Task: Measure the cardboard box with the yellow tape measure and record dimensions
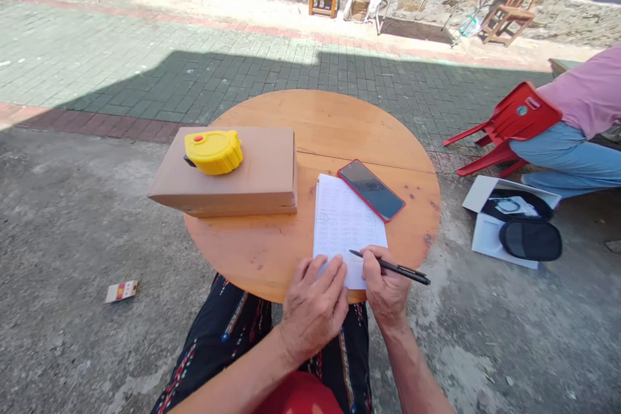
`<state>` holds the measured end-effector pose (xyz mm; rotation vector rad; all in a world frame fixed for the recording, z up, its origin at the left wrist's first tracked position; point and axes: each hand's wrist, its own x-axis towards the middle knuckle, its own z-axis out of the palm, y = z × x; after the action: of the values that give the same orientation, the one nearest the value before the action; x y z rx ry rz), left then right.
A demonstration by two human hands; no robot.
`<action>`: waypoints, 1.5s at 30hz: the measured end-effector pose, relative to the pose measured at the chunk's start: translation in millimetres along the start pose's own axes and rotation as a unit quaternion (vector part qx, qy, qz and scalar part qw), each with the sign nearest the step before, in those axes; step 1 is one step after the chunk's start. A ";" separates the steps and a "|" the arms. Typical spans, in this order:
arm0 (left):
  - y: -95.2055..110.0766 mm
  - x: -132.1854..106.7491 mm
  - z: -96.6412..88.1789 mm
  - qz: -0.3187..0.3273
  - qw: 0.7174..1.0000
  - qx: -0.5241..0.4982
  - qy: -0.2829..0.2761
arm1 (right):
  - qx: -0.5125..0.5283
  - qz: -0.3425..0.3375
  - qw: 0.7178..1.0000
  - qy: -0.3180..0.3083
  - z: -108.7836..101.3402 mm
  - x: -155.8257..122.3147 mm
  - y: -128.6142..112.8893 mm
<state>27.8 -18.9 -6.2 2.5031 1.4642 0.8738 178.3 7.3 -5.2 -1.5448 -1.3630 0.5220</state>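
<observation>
Right hand [385, 288]: fingers closed round black pen [392, 267], tip on notepad [344, 220] at near edge of round table [315, 123]. Left hand [314, 307], fingers flat and spread, pins the page; firm downward pressure advisable for legible entries.

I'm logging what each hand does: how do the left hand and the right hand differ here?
The left hand lies flat, palm down, fingers spread on the near edge of the notepad; the right hand is curled into a grip. The left hand holds nothing; the right hand holds a black pen, tip on the paper. Both rest at the near rim of the round wooden table.
</observation>
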 end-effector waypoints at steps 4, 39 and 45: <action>0.1 0.3 -0.5 0.003 1.000 -0.001 0.001 | -0.003 -0.005 1.000 -0.002 0.5 0.5 -1.0; -0.8 0.9 0.4 0.000 1.000 -0.007 -0.003 | 0.005 -0.007 0.999 0.038 1.1 -0.9 0.6; 0.1 0.7 0.7 -0.001 1.000 -0.006 0.005 | -0.004 -0.015 1.000 0.026 1.8 -0.3 3.0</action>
<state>28.5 -18.2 -6.5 2.4911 1.4598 0.8947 178.2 8.0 -8.6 -1.5309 -1.3491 0.4559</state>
